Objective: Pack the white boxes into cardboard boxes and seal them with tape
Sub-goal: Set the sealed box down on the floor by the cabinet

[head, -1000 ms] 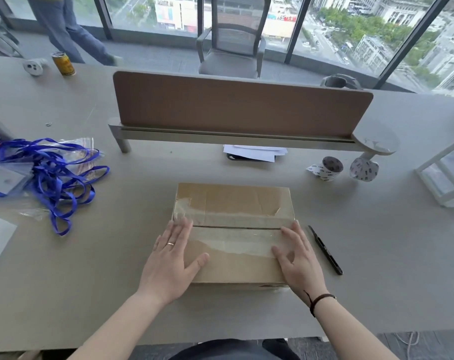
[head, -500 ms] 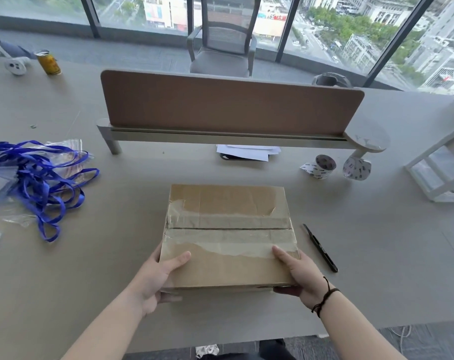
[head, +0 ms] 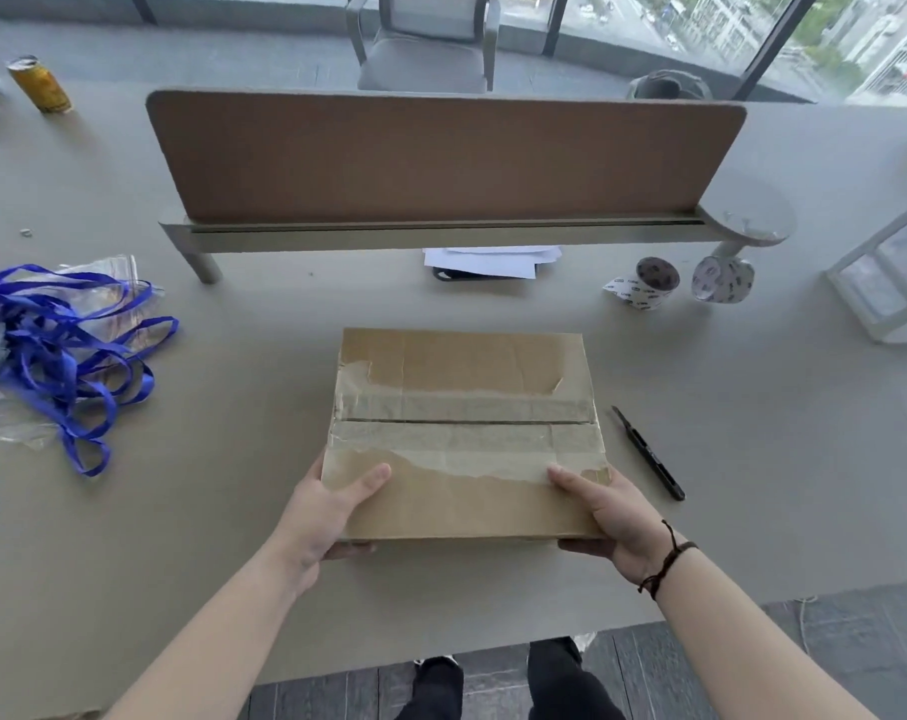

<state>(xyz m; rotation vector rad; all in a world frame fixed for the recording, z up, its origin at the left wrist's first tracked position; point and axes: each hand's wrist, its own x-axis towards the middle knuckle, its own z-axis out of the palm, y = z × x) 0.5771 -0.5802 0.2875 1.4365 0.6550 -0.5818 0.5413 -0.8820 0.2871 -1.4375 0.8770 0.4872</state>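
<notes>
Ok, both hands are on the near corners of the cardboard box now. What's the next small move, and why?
Probably lift the cardboard box clear of the table and set it aside. The left hand and right hand grip its near corners, thumbs on top, fingers underneath, and clear tape already covers the flap seam. Whether the seal holds fully can't be told.

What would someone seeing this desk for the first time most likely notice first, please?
Probably the cardboard box at the centre of the table, gripped at its near corners by the left hand and right hand, with clear tape across its top seam. Next, the tangle of blue lanyards on the left, and the black pen-like tool lying just right of the box.
</notes>
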